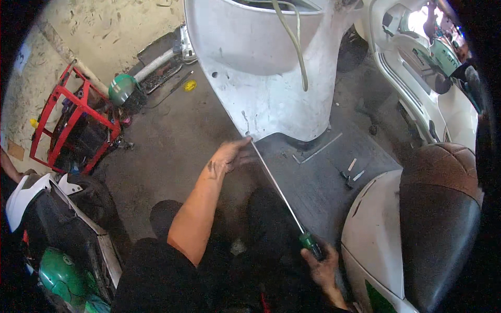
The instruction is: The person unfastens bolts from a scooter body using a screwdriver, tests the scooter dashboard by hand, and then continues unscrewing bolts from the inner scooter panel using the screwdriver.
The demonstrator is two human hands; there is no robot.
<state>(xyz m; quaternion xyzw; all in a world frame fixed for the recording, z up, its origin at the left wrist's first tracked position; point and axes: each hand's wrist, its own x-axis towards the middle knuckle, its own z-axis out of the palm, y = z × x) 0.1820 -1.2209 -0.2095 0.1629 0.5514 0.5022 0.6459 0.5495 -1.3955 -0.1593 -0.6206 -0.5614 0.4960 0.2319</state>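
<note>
A white scooter body panel [261, 99] stands in front of me, its lower edge curved and scuffed. My right hand [324, 267] is wrapped round the green and black handle of a long screwdriver [279, 190]. The shaft slants up to the left, and its tip meets the panel's lower left corner. Beside that tip is my left hand [232, 155], palm towards the shaft, fingers stretched out and partly apart. Its uppermost digit touches the panel edge. Whether a screw sits under the tip is too small to tell.
A bent metal rod [318, 148] and small tools lie on a dark mat [313, 182]. At right stands a white side panel [373, 229] with a brown and black seat [441, 224]. Leftward are a red metal frame [65, 112] and a green helmet [122, 88].
</note>
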